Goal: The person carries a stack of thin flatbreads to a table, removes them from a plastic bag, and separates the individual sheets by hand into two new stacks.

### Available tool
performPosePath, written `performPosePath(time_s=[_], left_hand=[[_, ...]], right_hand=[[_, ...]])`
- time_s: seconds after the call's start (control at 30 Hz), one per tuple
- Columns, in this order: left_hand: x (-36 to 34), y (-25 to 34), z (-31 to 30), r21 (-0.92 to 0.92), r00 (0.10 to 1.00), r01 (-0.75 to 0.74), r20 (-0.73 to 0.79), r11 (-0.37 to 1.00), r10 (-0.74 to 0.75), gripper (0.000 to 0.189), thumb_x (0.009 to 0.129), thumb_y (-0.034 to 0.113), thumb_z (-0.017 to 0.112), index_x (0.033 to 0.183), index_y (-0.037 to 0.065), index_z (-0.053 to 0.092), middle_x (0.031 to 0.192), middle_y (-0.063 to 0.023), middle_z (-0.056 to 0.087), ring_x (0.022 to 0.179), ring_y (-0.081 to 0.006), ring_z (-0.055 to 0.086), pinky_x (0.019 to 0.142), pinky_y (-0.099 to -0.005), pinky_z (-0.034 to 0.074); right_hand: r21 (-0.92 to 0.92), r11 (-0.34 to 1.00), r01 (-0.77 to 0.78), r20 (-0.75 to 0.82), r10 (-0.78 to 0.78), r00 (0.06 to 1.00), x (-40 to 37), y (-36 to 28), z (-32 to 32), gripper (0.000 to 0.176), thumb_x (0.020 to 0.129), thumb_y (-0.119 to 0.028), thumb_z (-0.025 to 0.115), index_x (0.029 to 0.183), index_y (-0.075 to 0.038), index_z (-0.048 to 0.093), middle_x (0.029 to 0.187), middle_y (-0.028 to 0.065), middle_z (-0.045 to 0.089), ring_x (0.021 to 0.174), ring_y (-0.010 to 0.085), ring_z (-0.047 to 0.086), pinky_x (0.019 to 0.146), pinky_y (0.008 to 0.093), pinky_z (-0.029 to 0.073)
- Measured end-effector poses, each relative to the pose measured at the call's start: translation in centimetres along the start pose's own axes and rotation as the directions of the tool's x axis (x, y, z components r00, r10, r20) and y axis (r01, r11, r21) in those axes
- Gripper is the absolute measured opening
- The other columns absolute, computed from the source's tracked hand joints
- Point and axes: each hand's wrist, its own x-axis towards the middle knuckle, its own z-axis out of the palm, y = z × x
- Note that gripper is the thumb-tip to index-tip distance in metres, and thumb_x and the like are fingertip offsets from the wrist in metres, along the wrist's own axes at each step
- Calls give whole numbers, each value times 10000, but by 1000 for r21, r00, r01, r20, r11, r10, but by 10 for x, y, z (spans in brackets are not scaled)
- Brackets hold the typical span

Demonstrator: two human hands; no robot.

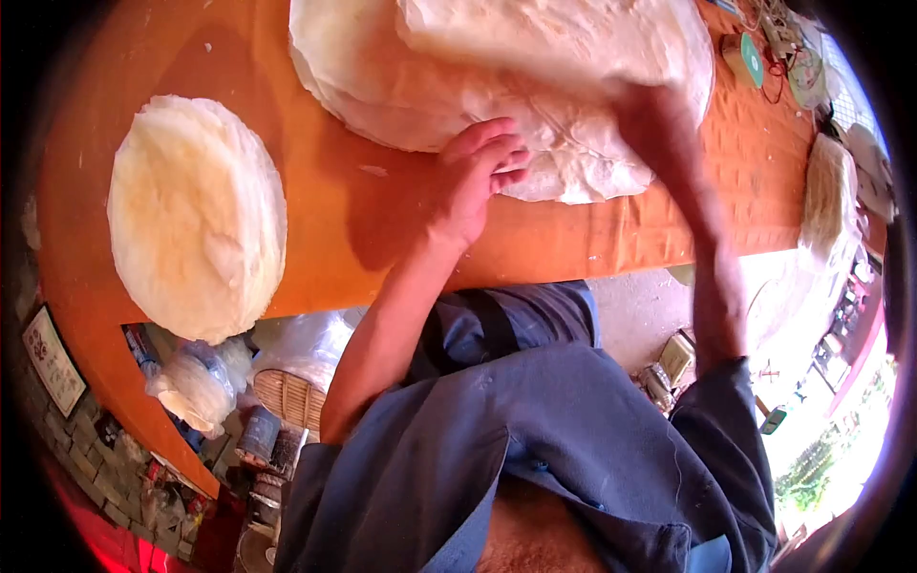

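Note:
A large, thick pile of thin, off-white, soft-looking sheets (382,91) covers the upper middle of the orange table (382,210). My left hand (482,172) is over the pile's near edge, fingers loosely bent and apart, holding nothing visible. Over the pile's right part is my right hand (654,119), smeared by motion. A blurred pale streak runs left from it across the sheets; whether this is something held cannot be made out. To the left lies a smaller oval stack of similar cream sheets (196,215), its right edge showing many layers.
A green-and-white round object (748,59) sits near cords at the table's far right. Another pale bundle (829,196) lies by the right end. Below the table's left edge are plastic bags (205,377), a woven basket (287,396) and a dark can (258,435).

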Motion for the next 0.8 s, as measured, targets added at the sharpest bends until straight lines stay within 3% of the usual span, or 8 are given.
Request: performPosePath(time_s=[0.07, 0.27, 0.43, 0.5, 0.6, 0.67, 0.73, 0.8], left_hand=[[-7, 3, -12, 63, 998, -45, -44, 997, 48, 322, 948, 143, 532, 1229, -14, 526, 1087, -141, 647, 986, -231, 647, 854, -355, 533], [-27, 25, -34, 136, 973, -131, -173, 982, 153, 336, 971, 153, 487, 1247, -39, 494, 1104, -180, 638, 981, -248, 653, 871, -351, 531], [-13, 13, -16, 46, 999, -35, 8, 998, 35, 341, 967, 166, 528, 1239, -38, 504, 1119, -172, 634, 992, -248, 649, 888, -355, 523], [1, 1, 6, 30, 997, 7, 81, 1000, -10, 355, 960, 169, 547, 1244, -41, 503, 1134, -166, 629, 1000, -248, 647, 890, -357, 523], [20, -16, 29, 82, 995, 4, 101, 997, -13, 384, 950, 161, 557, 1255, -63, 490, 1165, -159, 614, 1008, -252, 644, 878, -365, 537], [21, -18, 34, 98, 997, 12, 78, 995, -20, 380, 953, 150, 546, 1256, -70, 483, 1161, -161, 612, 1007, -253, 644, 868, -363, 544], [28, -14, 39, 92, 999, 0, 43, 996, -4, 375, 955, 136, 534, 1260, -74, 474, 1148, -164, 612, 998, -252, 647, 848, -353, 554], [27, -11, 40, 130, 1000, -1, 29, 992, -3, 368, 951, 126, 537, 1257, -70, 477, 1135, -161, 616, 987, -246, 651, 836, -350, 558]], right_hand=[[-425, 901, -89, -46, 77, 996, 50, 45, -69, 68, 859, -168, 602, 887, -119, 640, 766, 45, 586, 682, 195, 570, 587, 360, 457], [-703, 710, -51, -349, -281, 894, 33, 18, -186, 80, 844, -112, 617, 832, -37, 641, 728, 113, 571, 636, 286, 552, 587, 405, 446], [19, 991, 133, -2, -133, 991, 71, 0, -58, 241, 847, -187, 652, 1055, -74, 696, 836, 226, 655, 742, 374, 644, 672, 396, 511], [302, 949, -96, 255, 17, 967, 81, -4, -38, 223, 856, -199, 622, 1013, -56, 690, 833, 192, 660, 745, 368, 641, 676, 411, 509], [7, 1000, 6, -268, -4, 963, 114, 38, -48, 201, 877, -226, 600, 938, -49, 674, 776, 174, 645, 744, 349, 640, 643, 422, 512], [-303, 902, -307, -220, 247, 944, 127, 44, -136, 336, 903, -330, 624, 818, -7, 661, 679, 176, 618, 734, 310, 642, 607, 445, 514], [-160, 940, -302, -499, 187, 846, 110, 42, -190, 286, 893, -296, 657, 942, -16, 687, 849, 183, 659, 867, 309, 652, 764, 454, 529], [-464, 852, -244, -507, -30, 861, 78, 37, -213, 272, 889, -277, 666, 981, -23, 689, 940, 178, 656, 885, 314, 643, 805, 434, 510]])
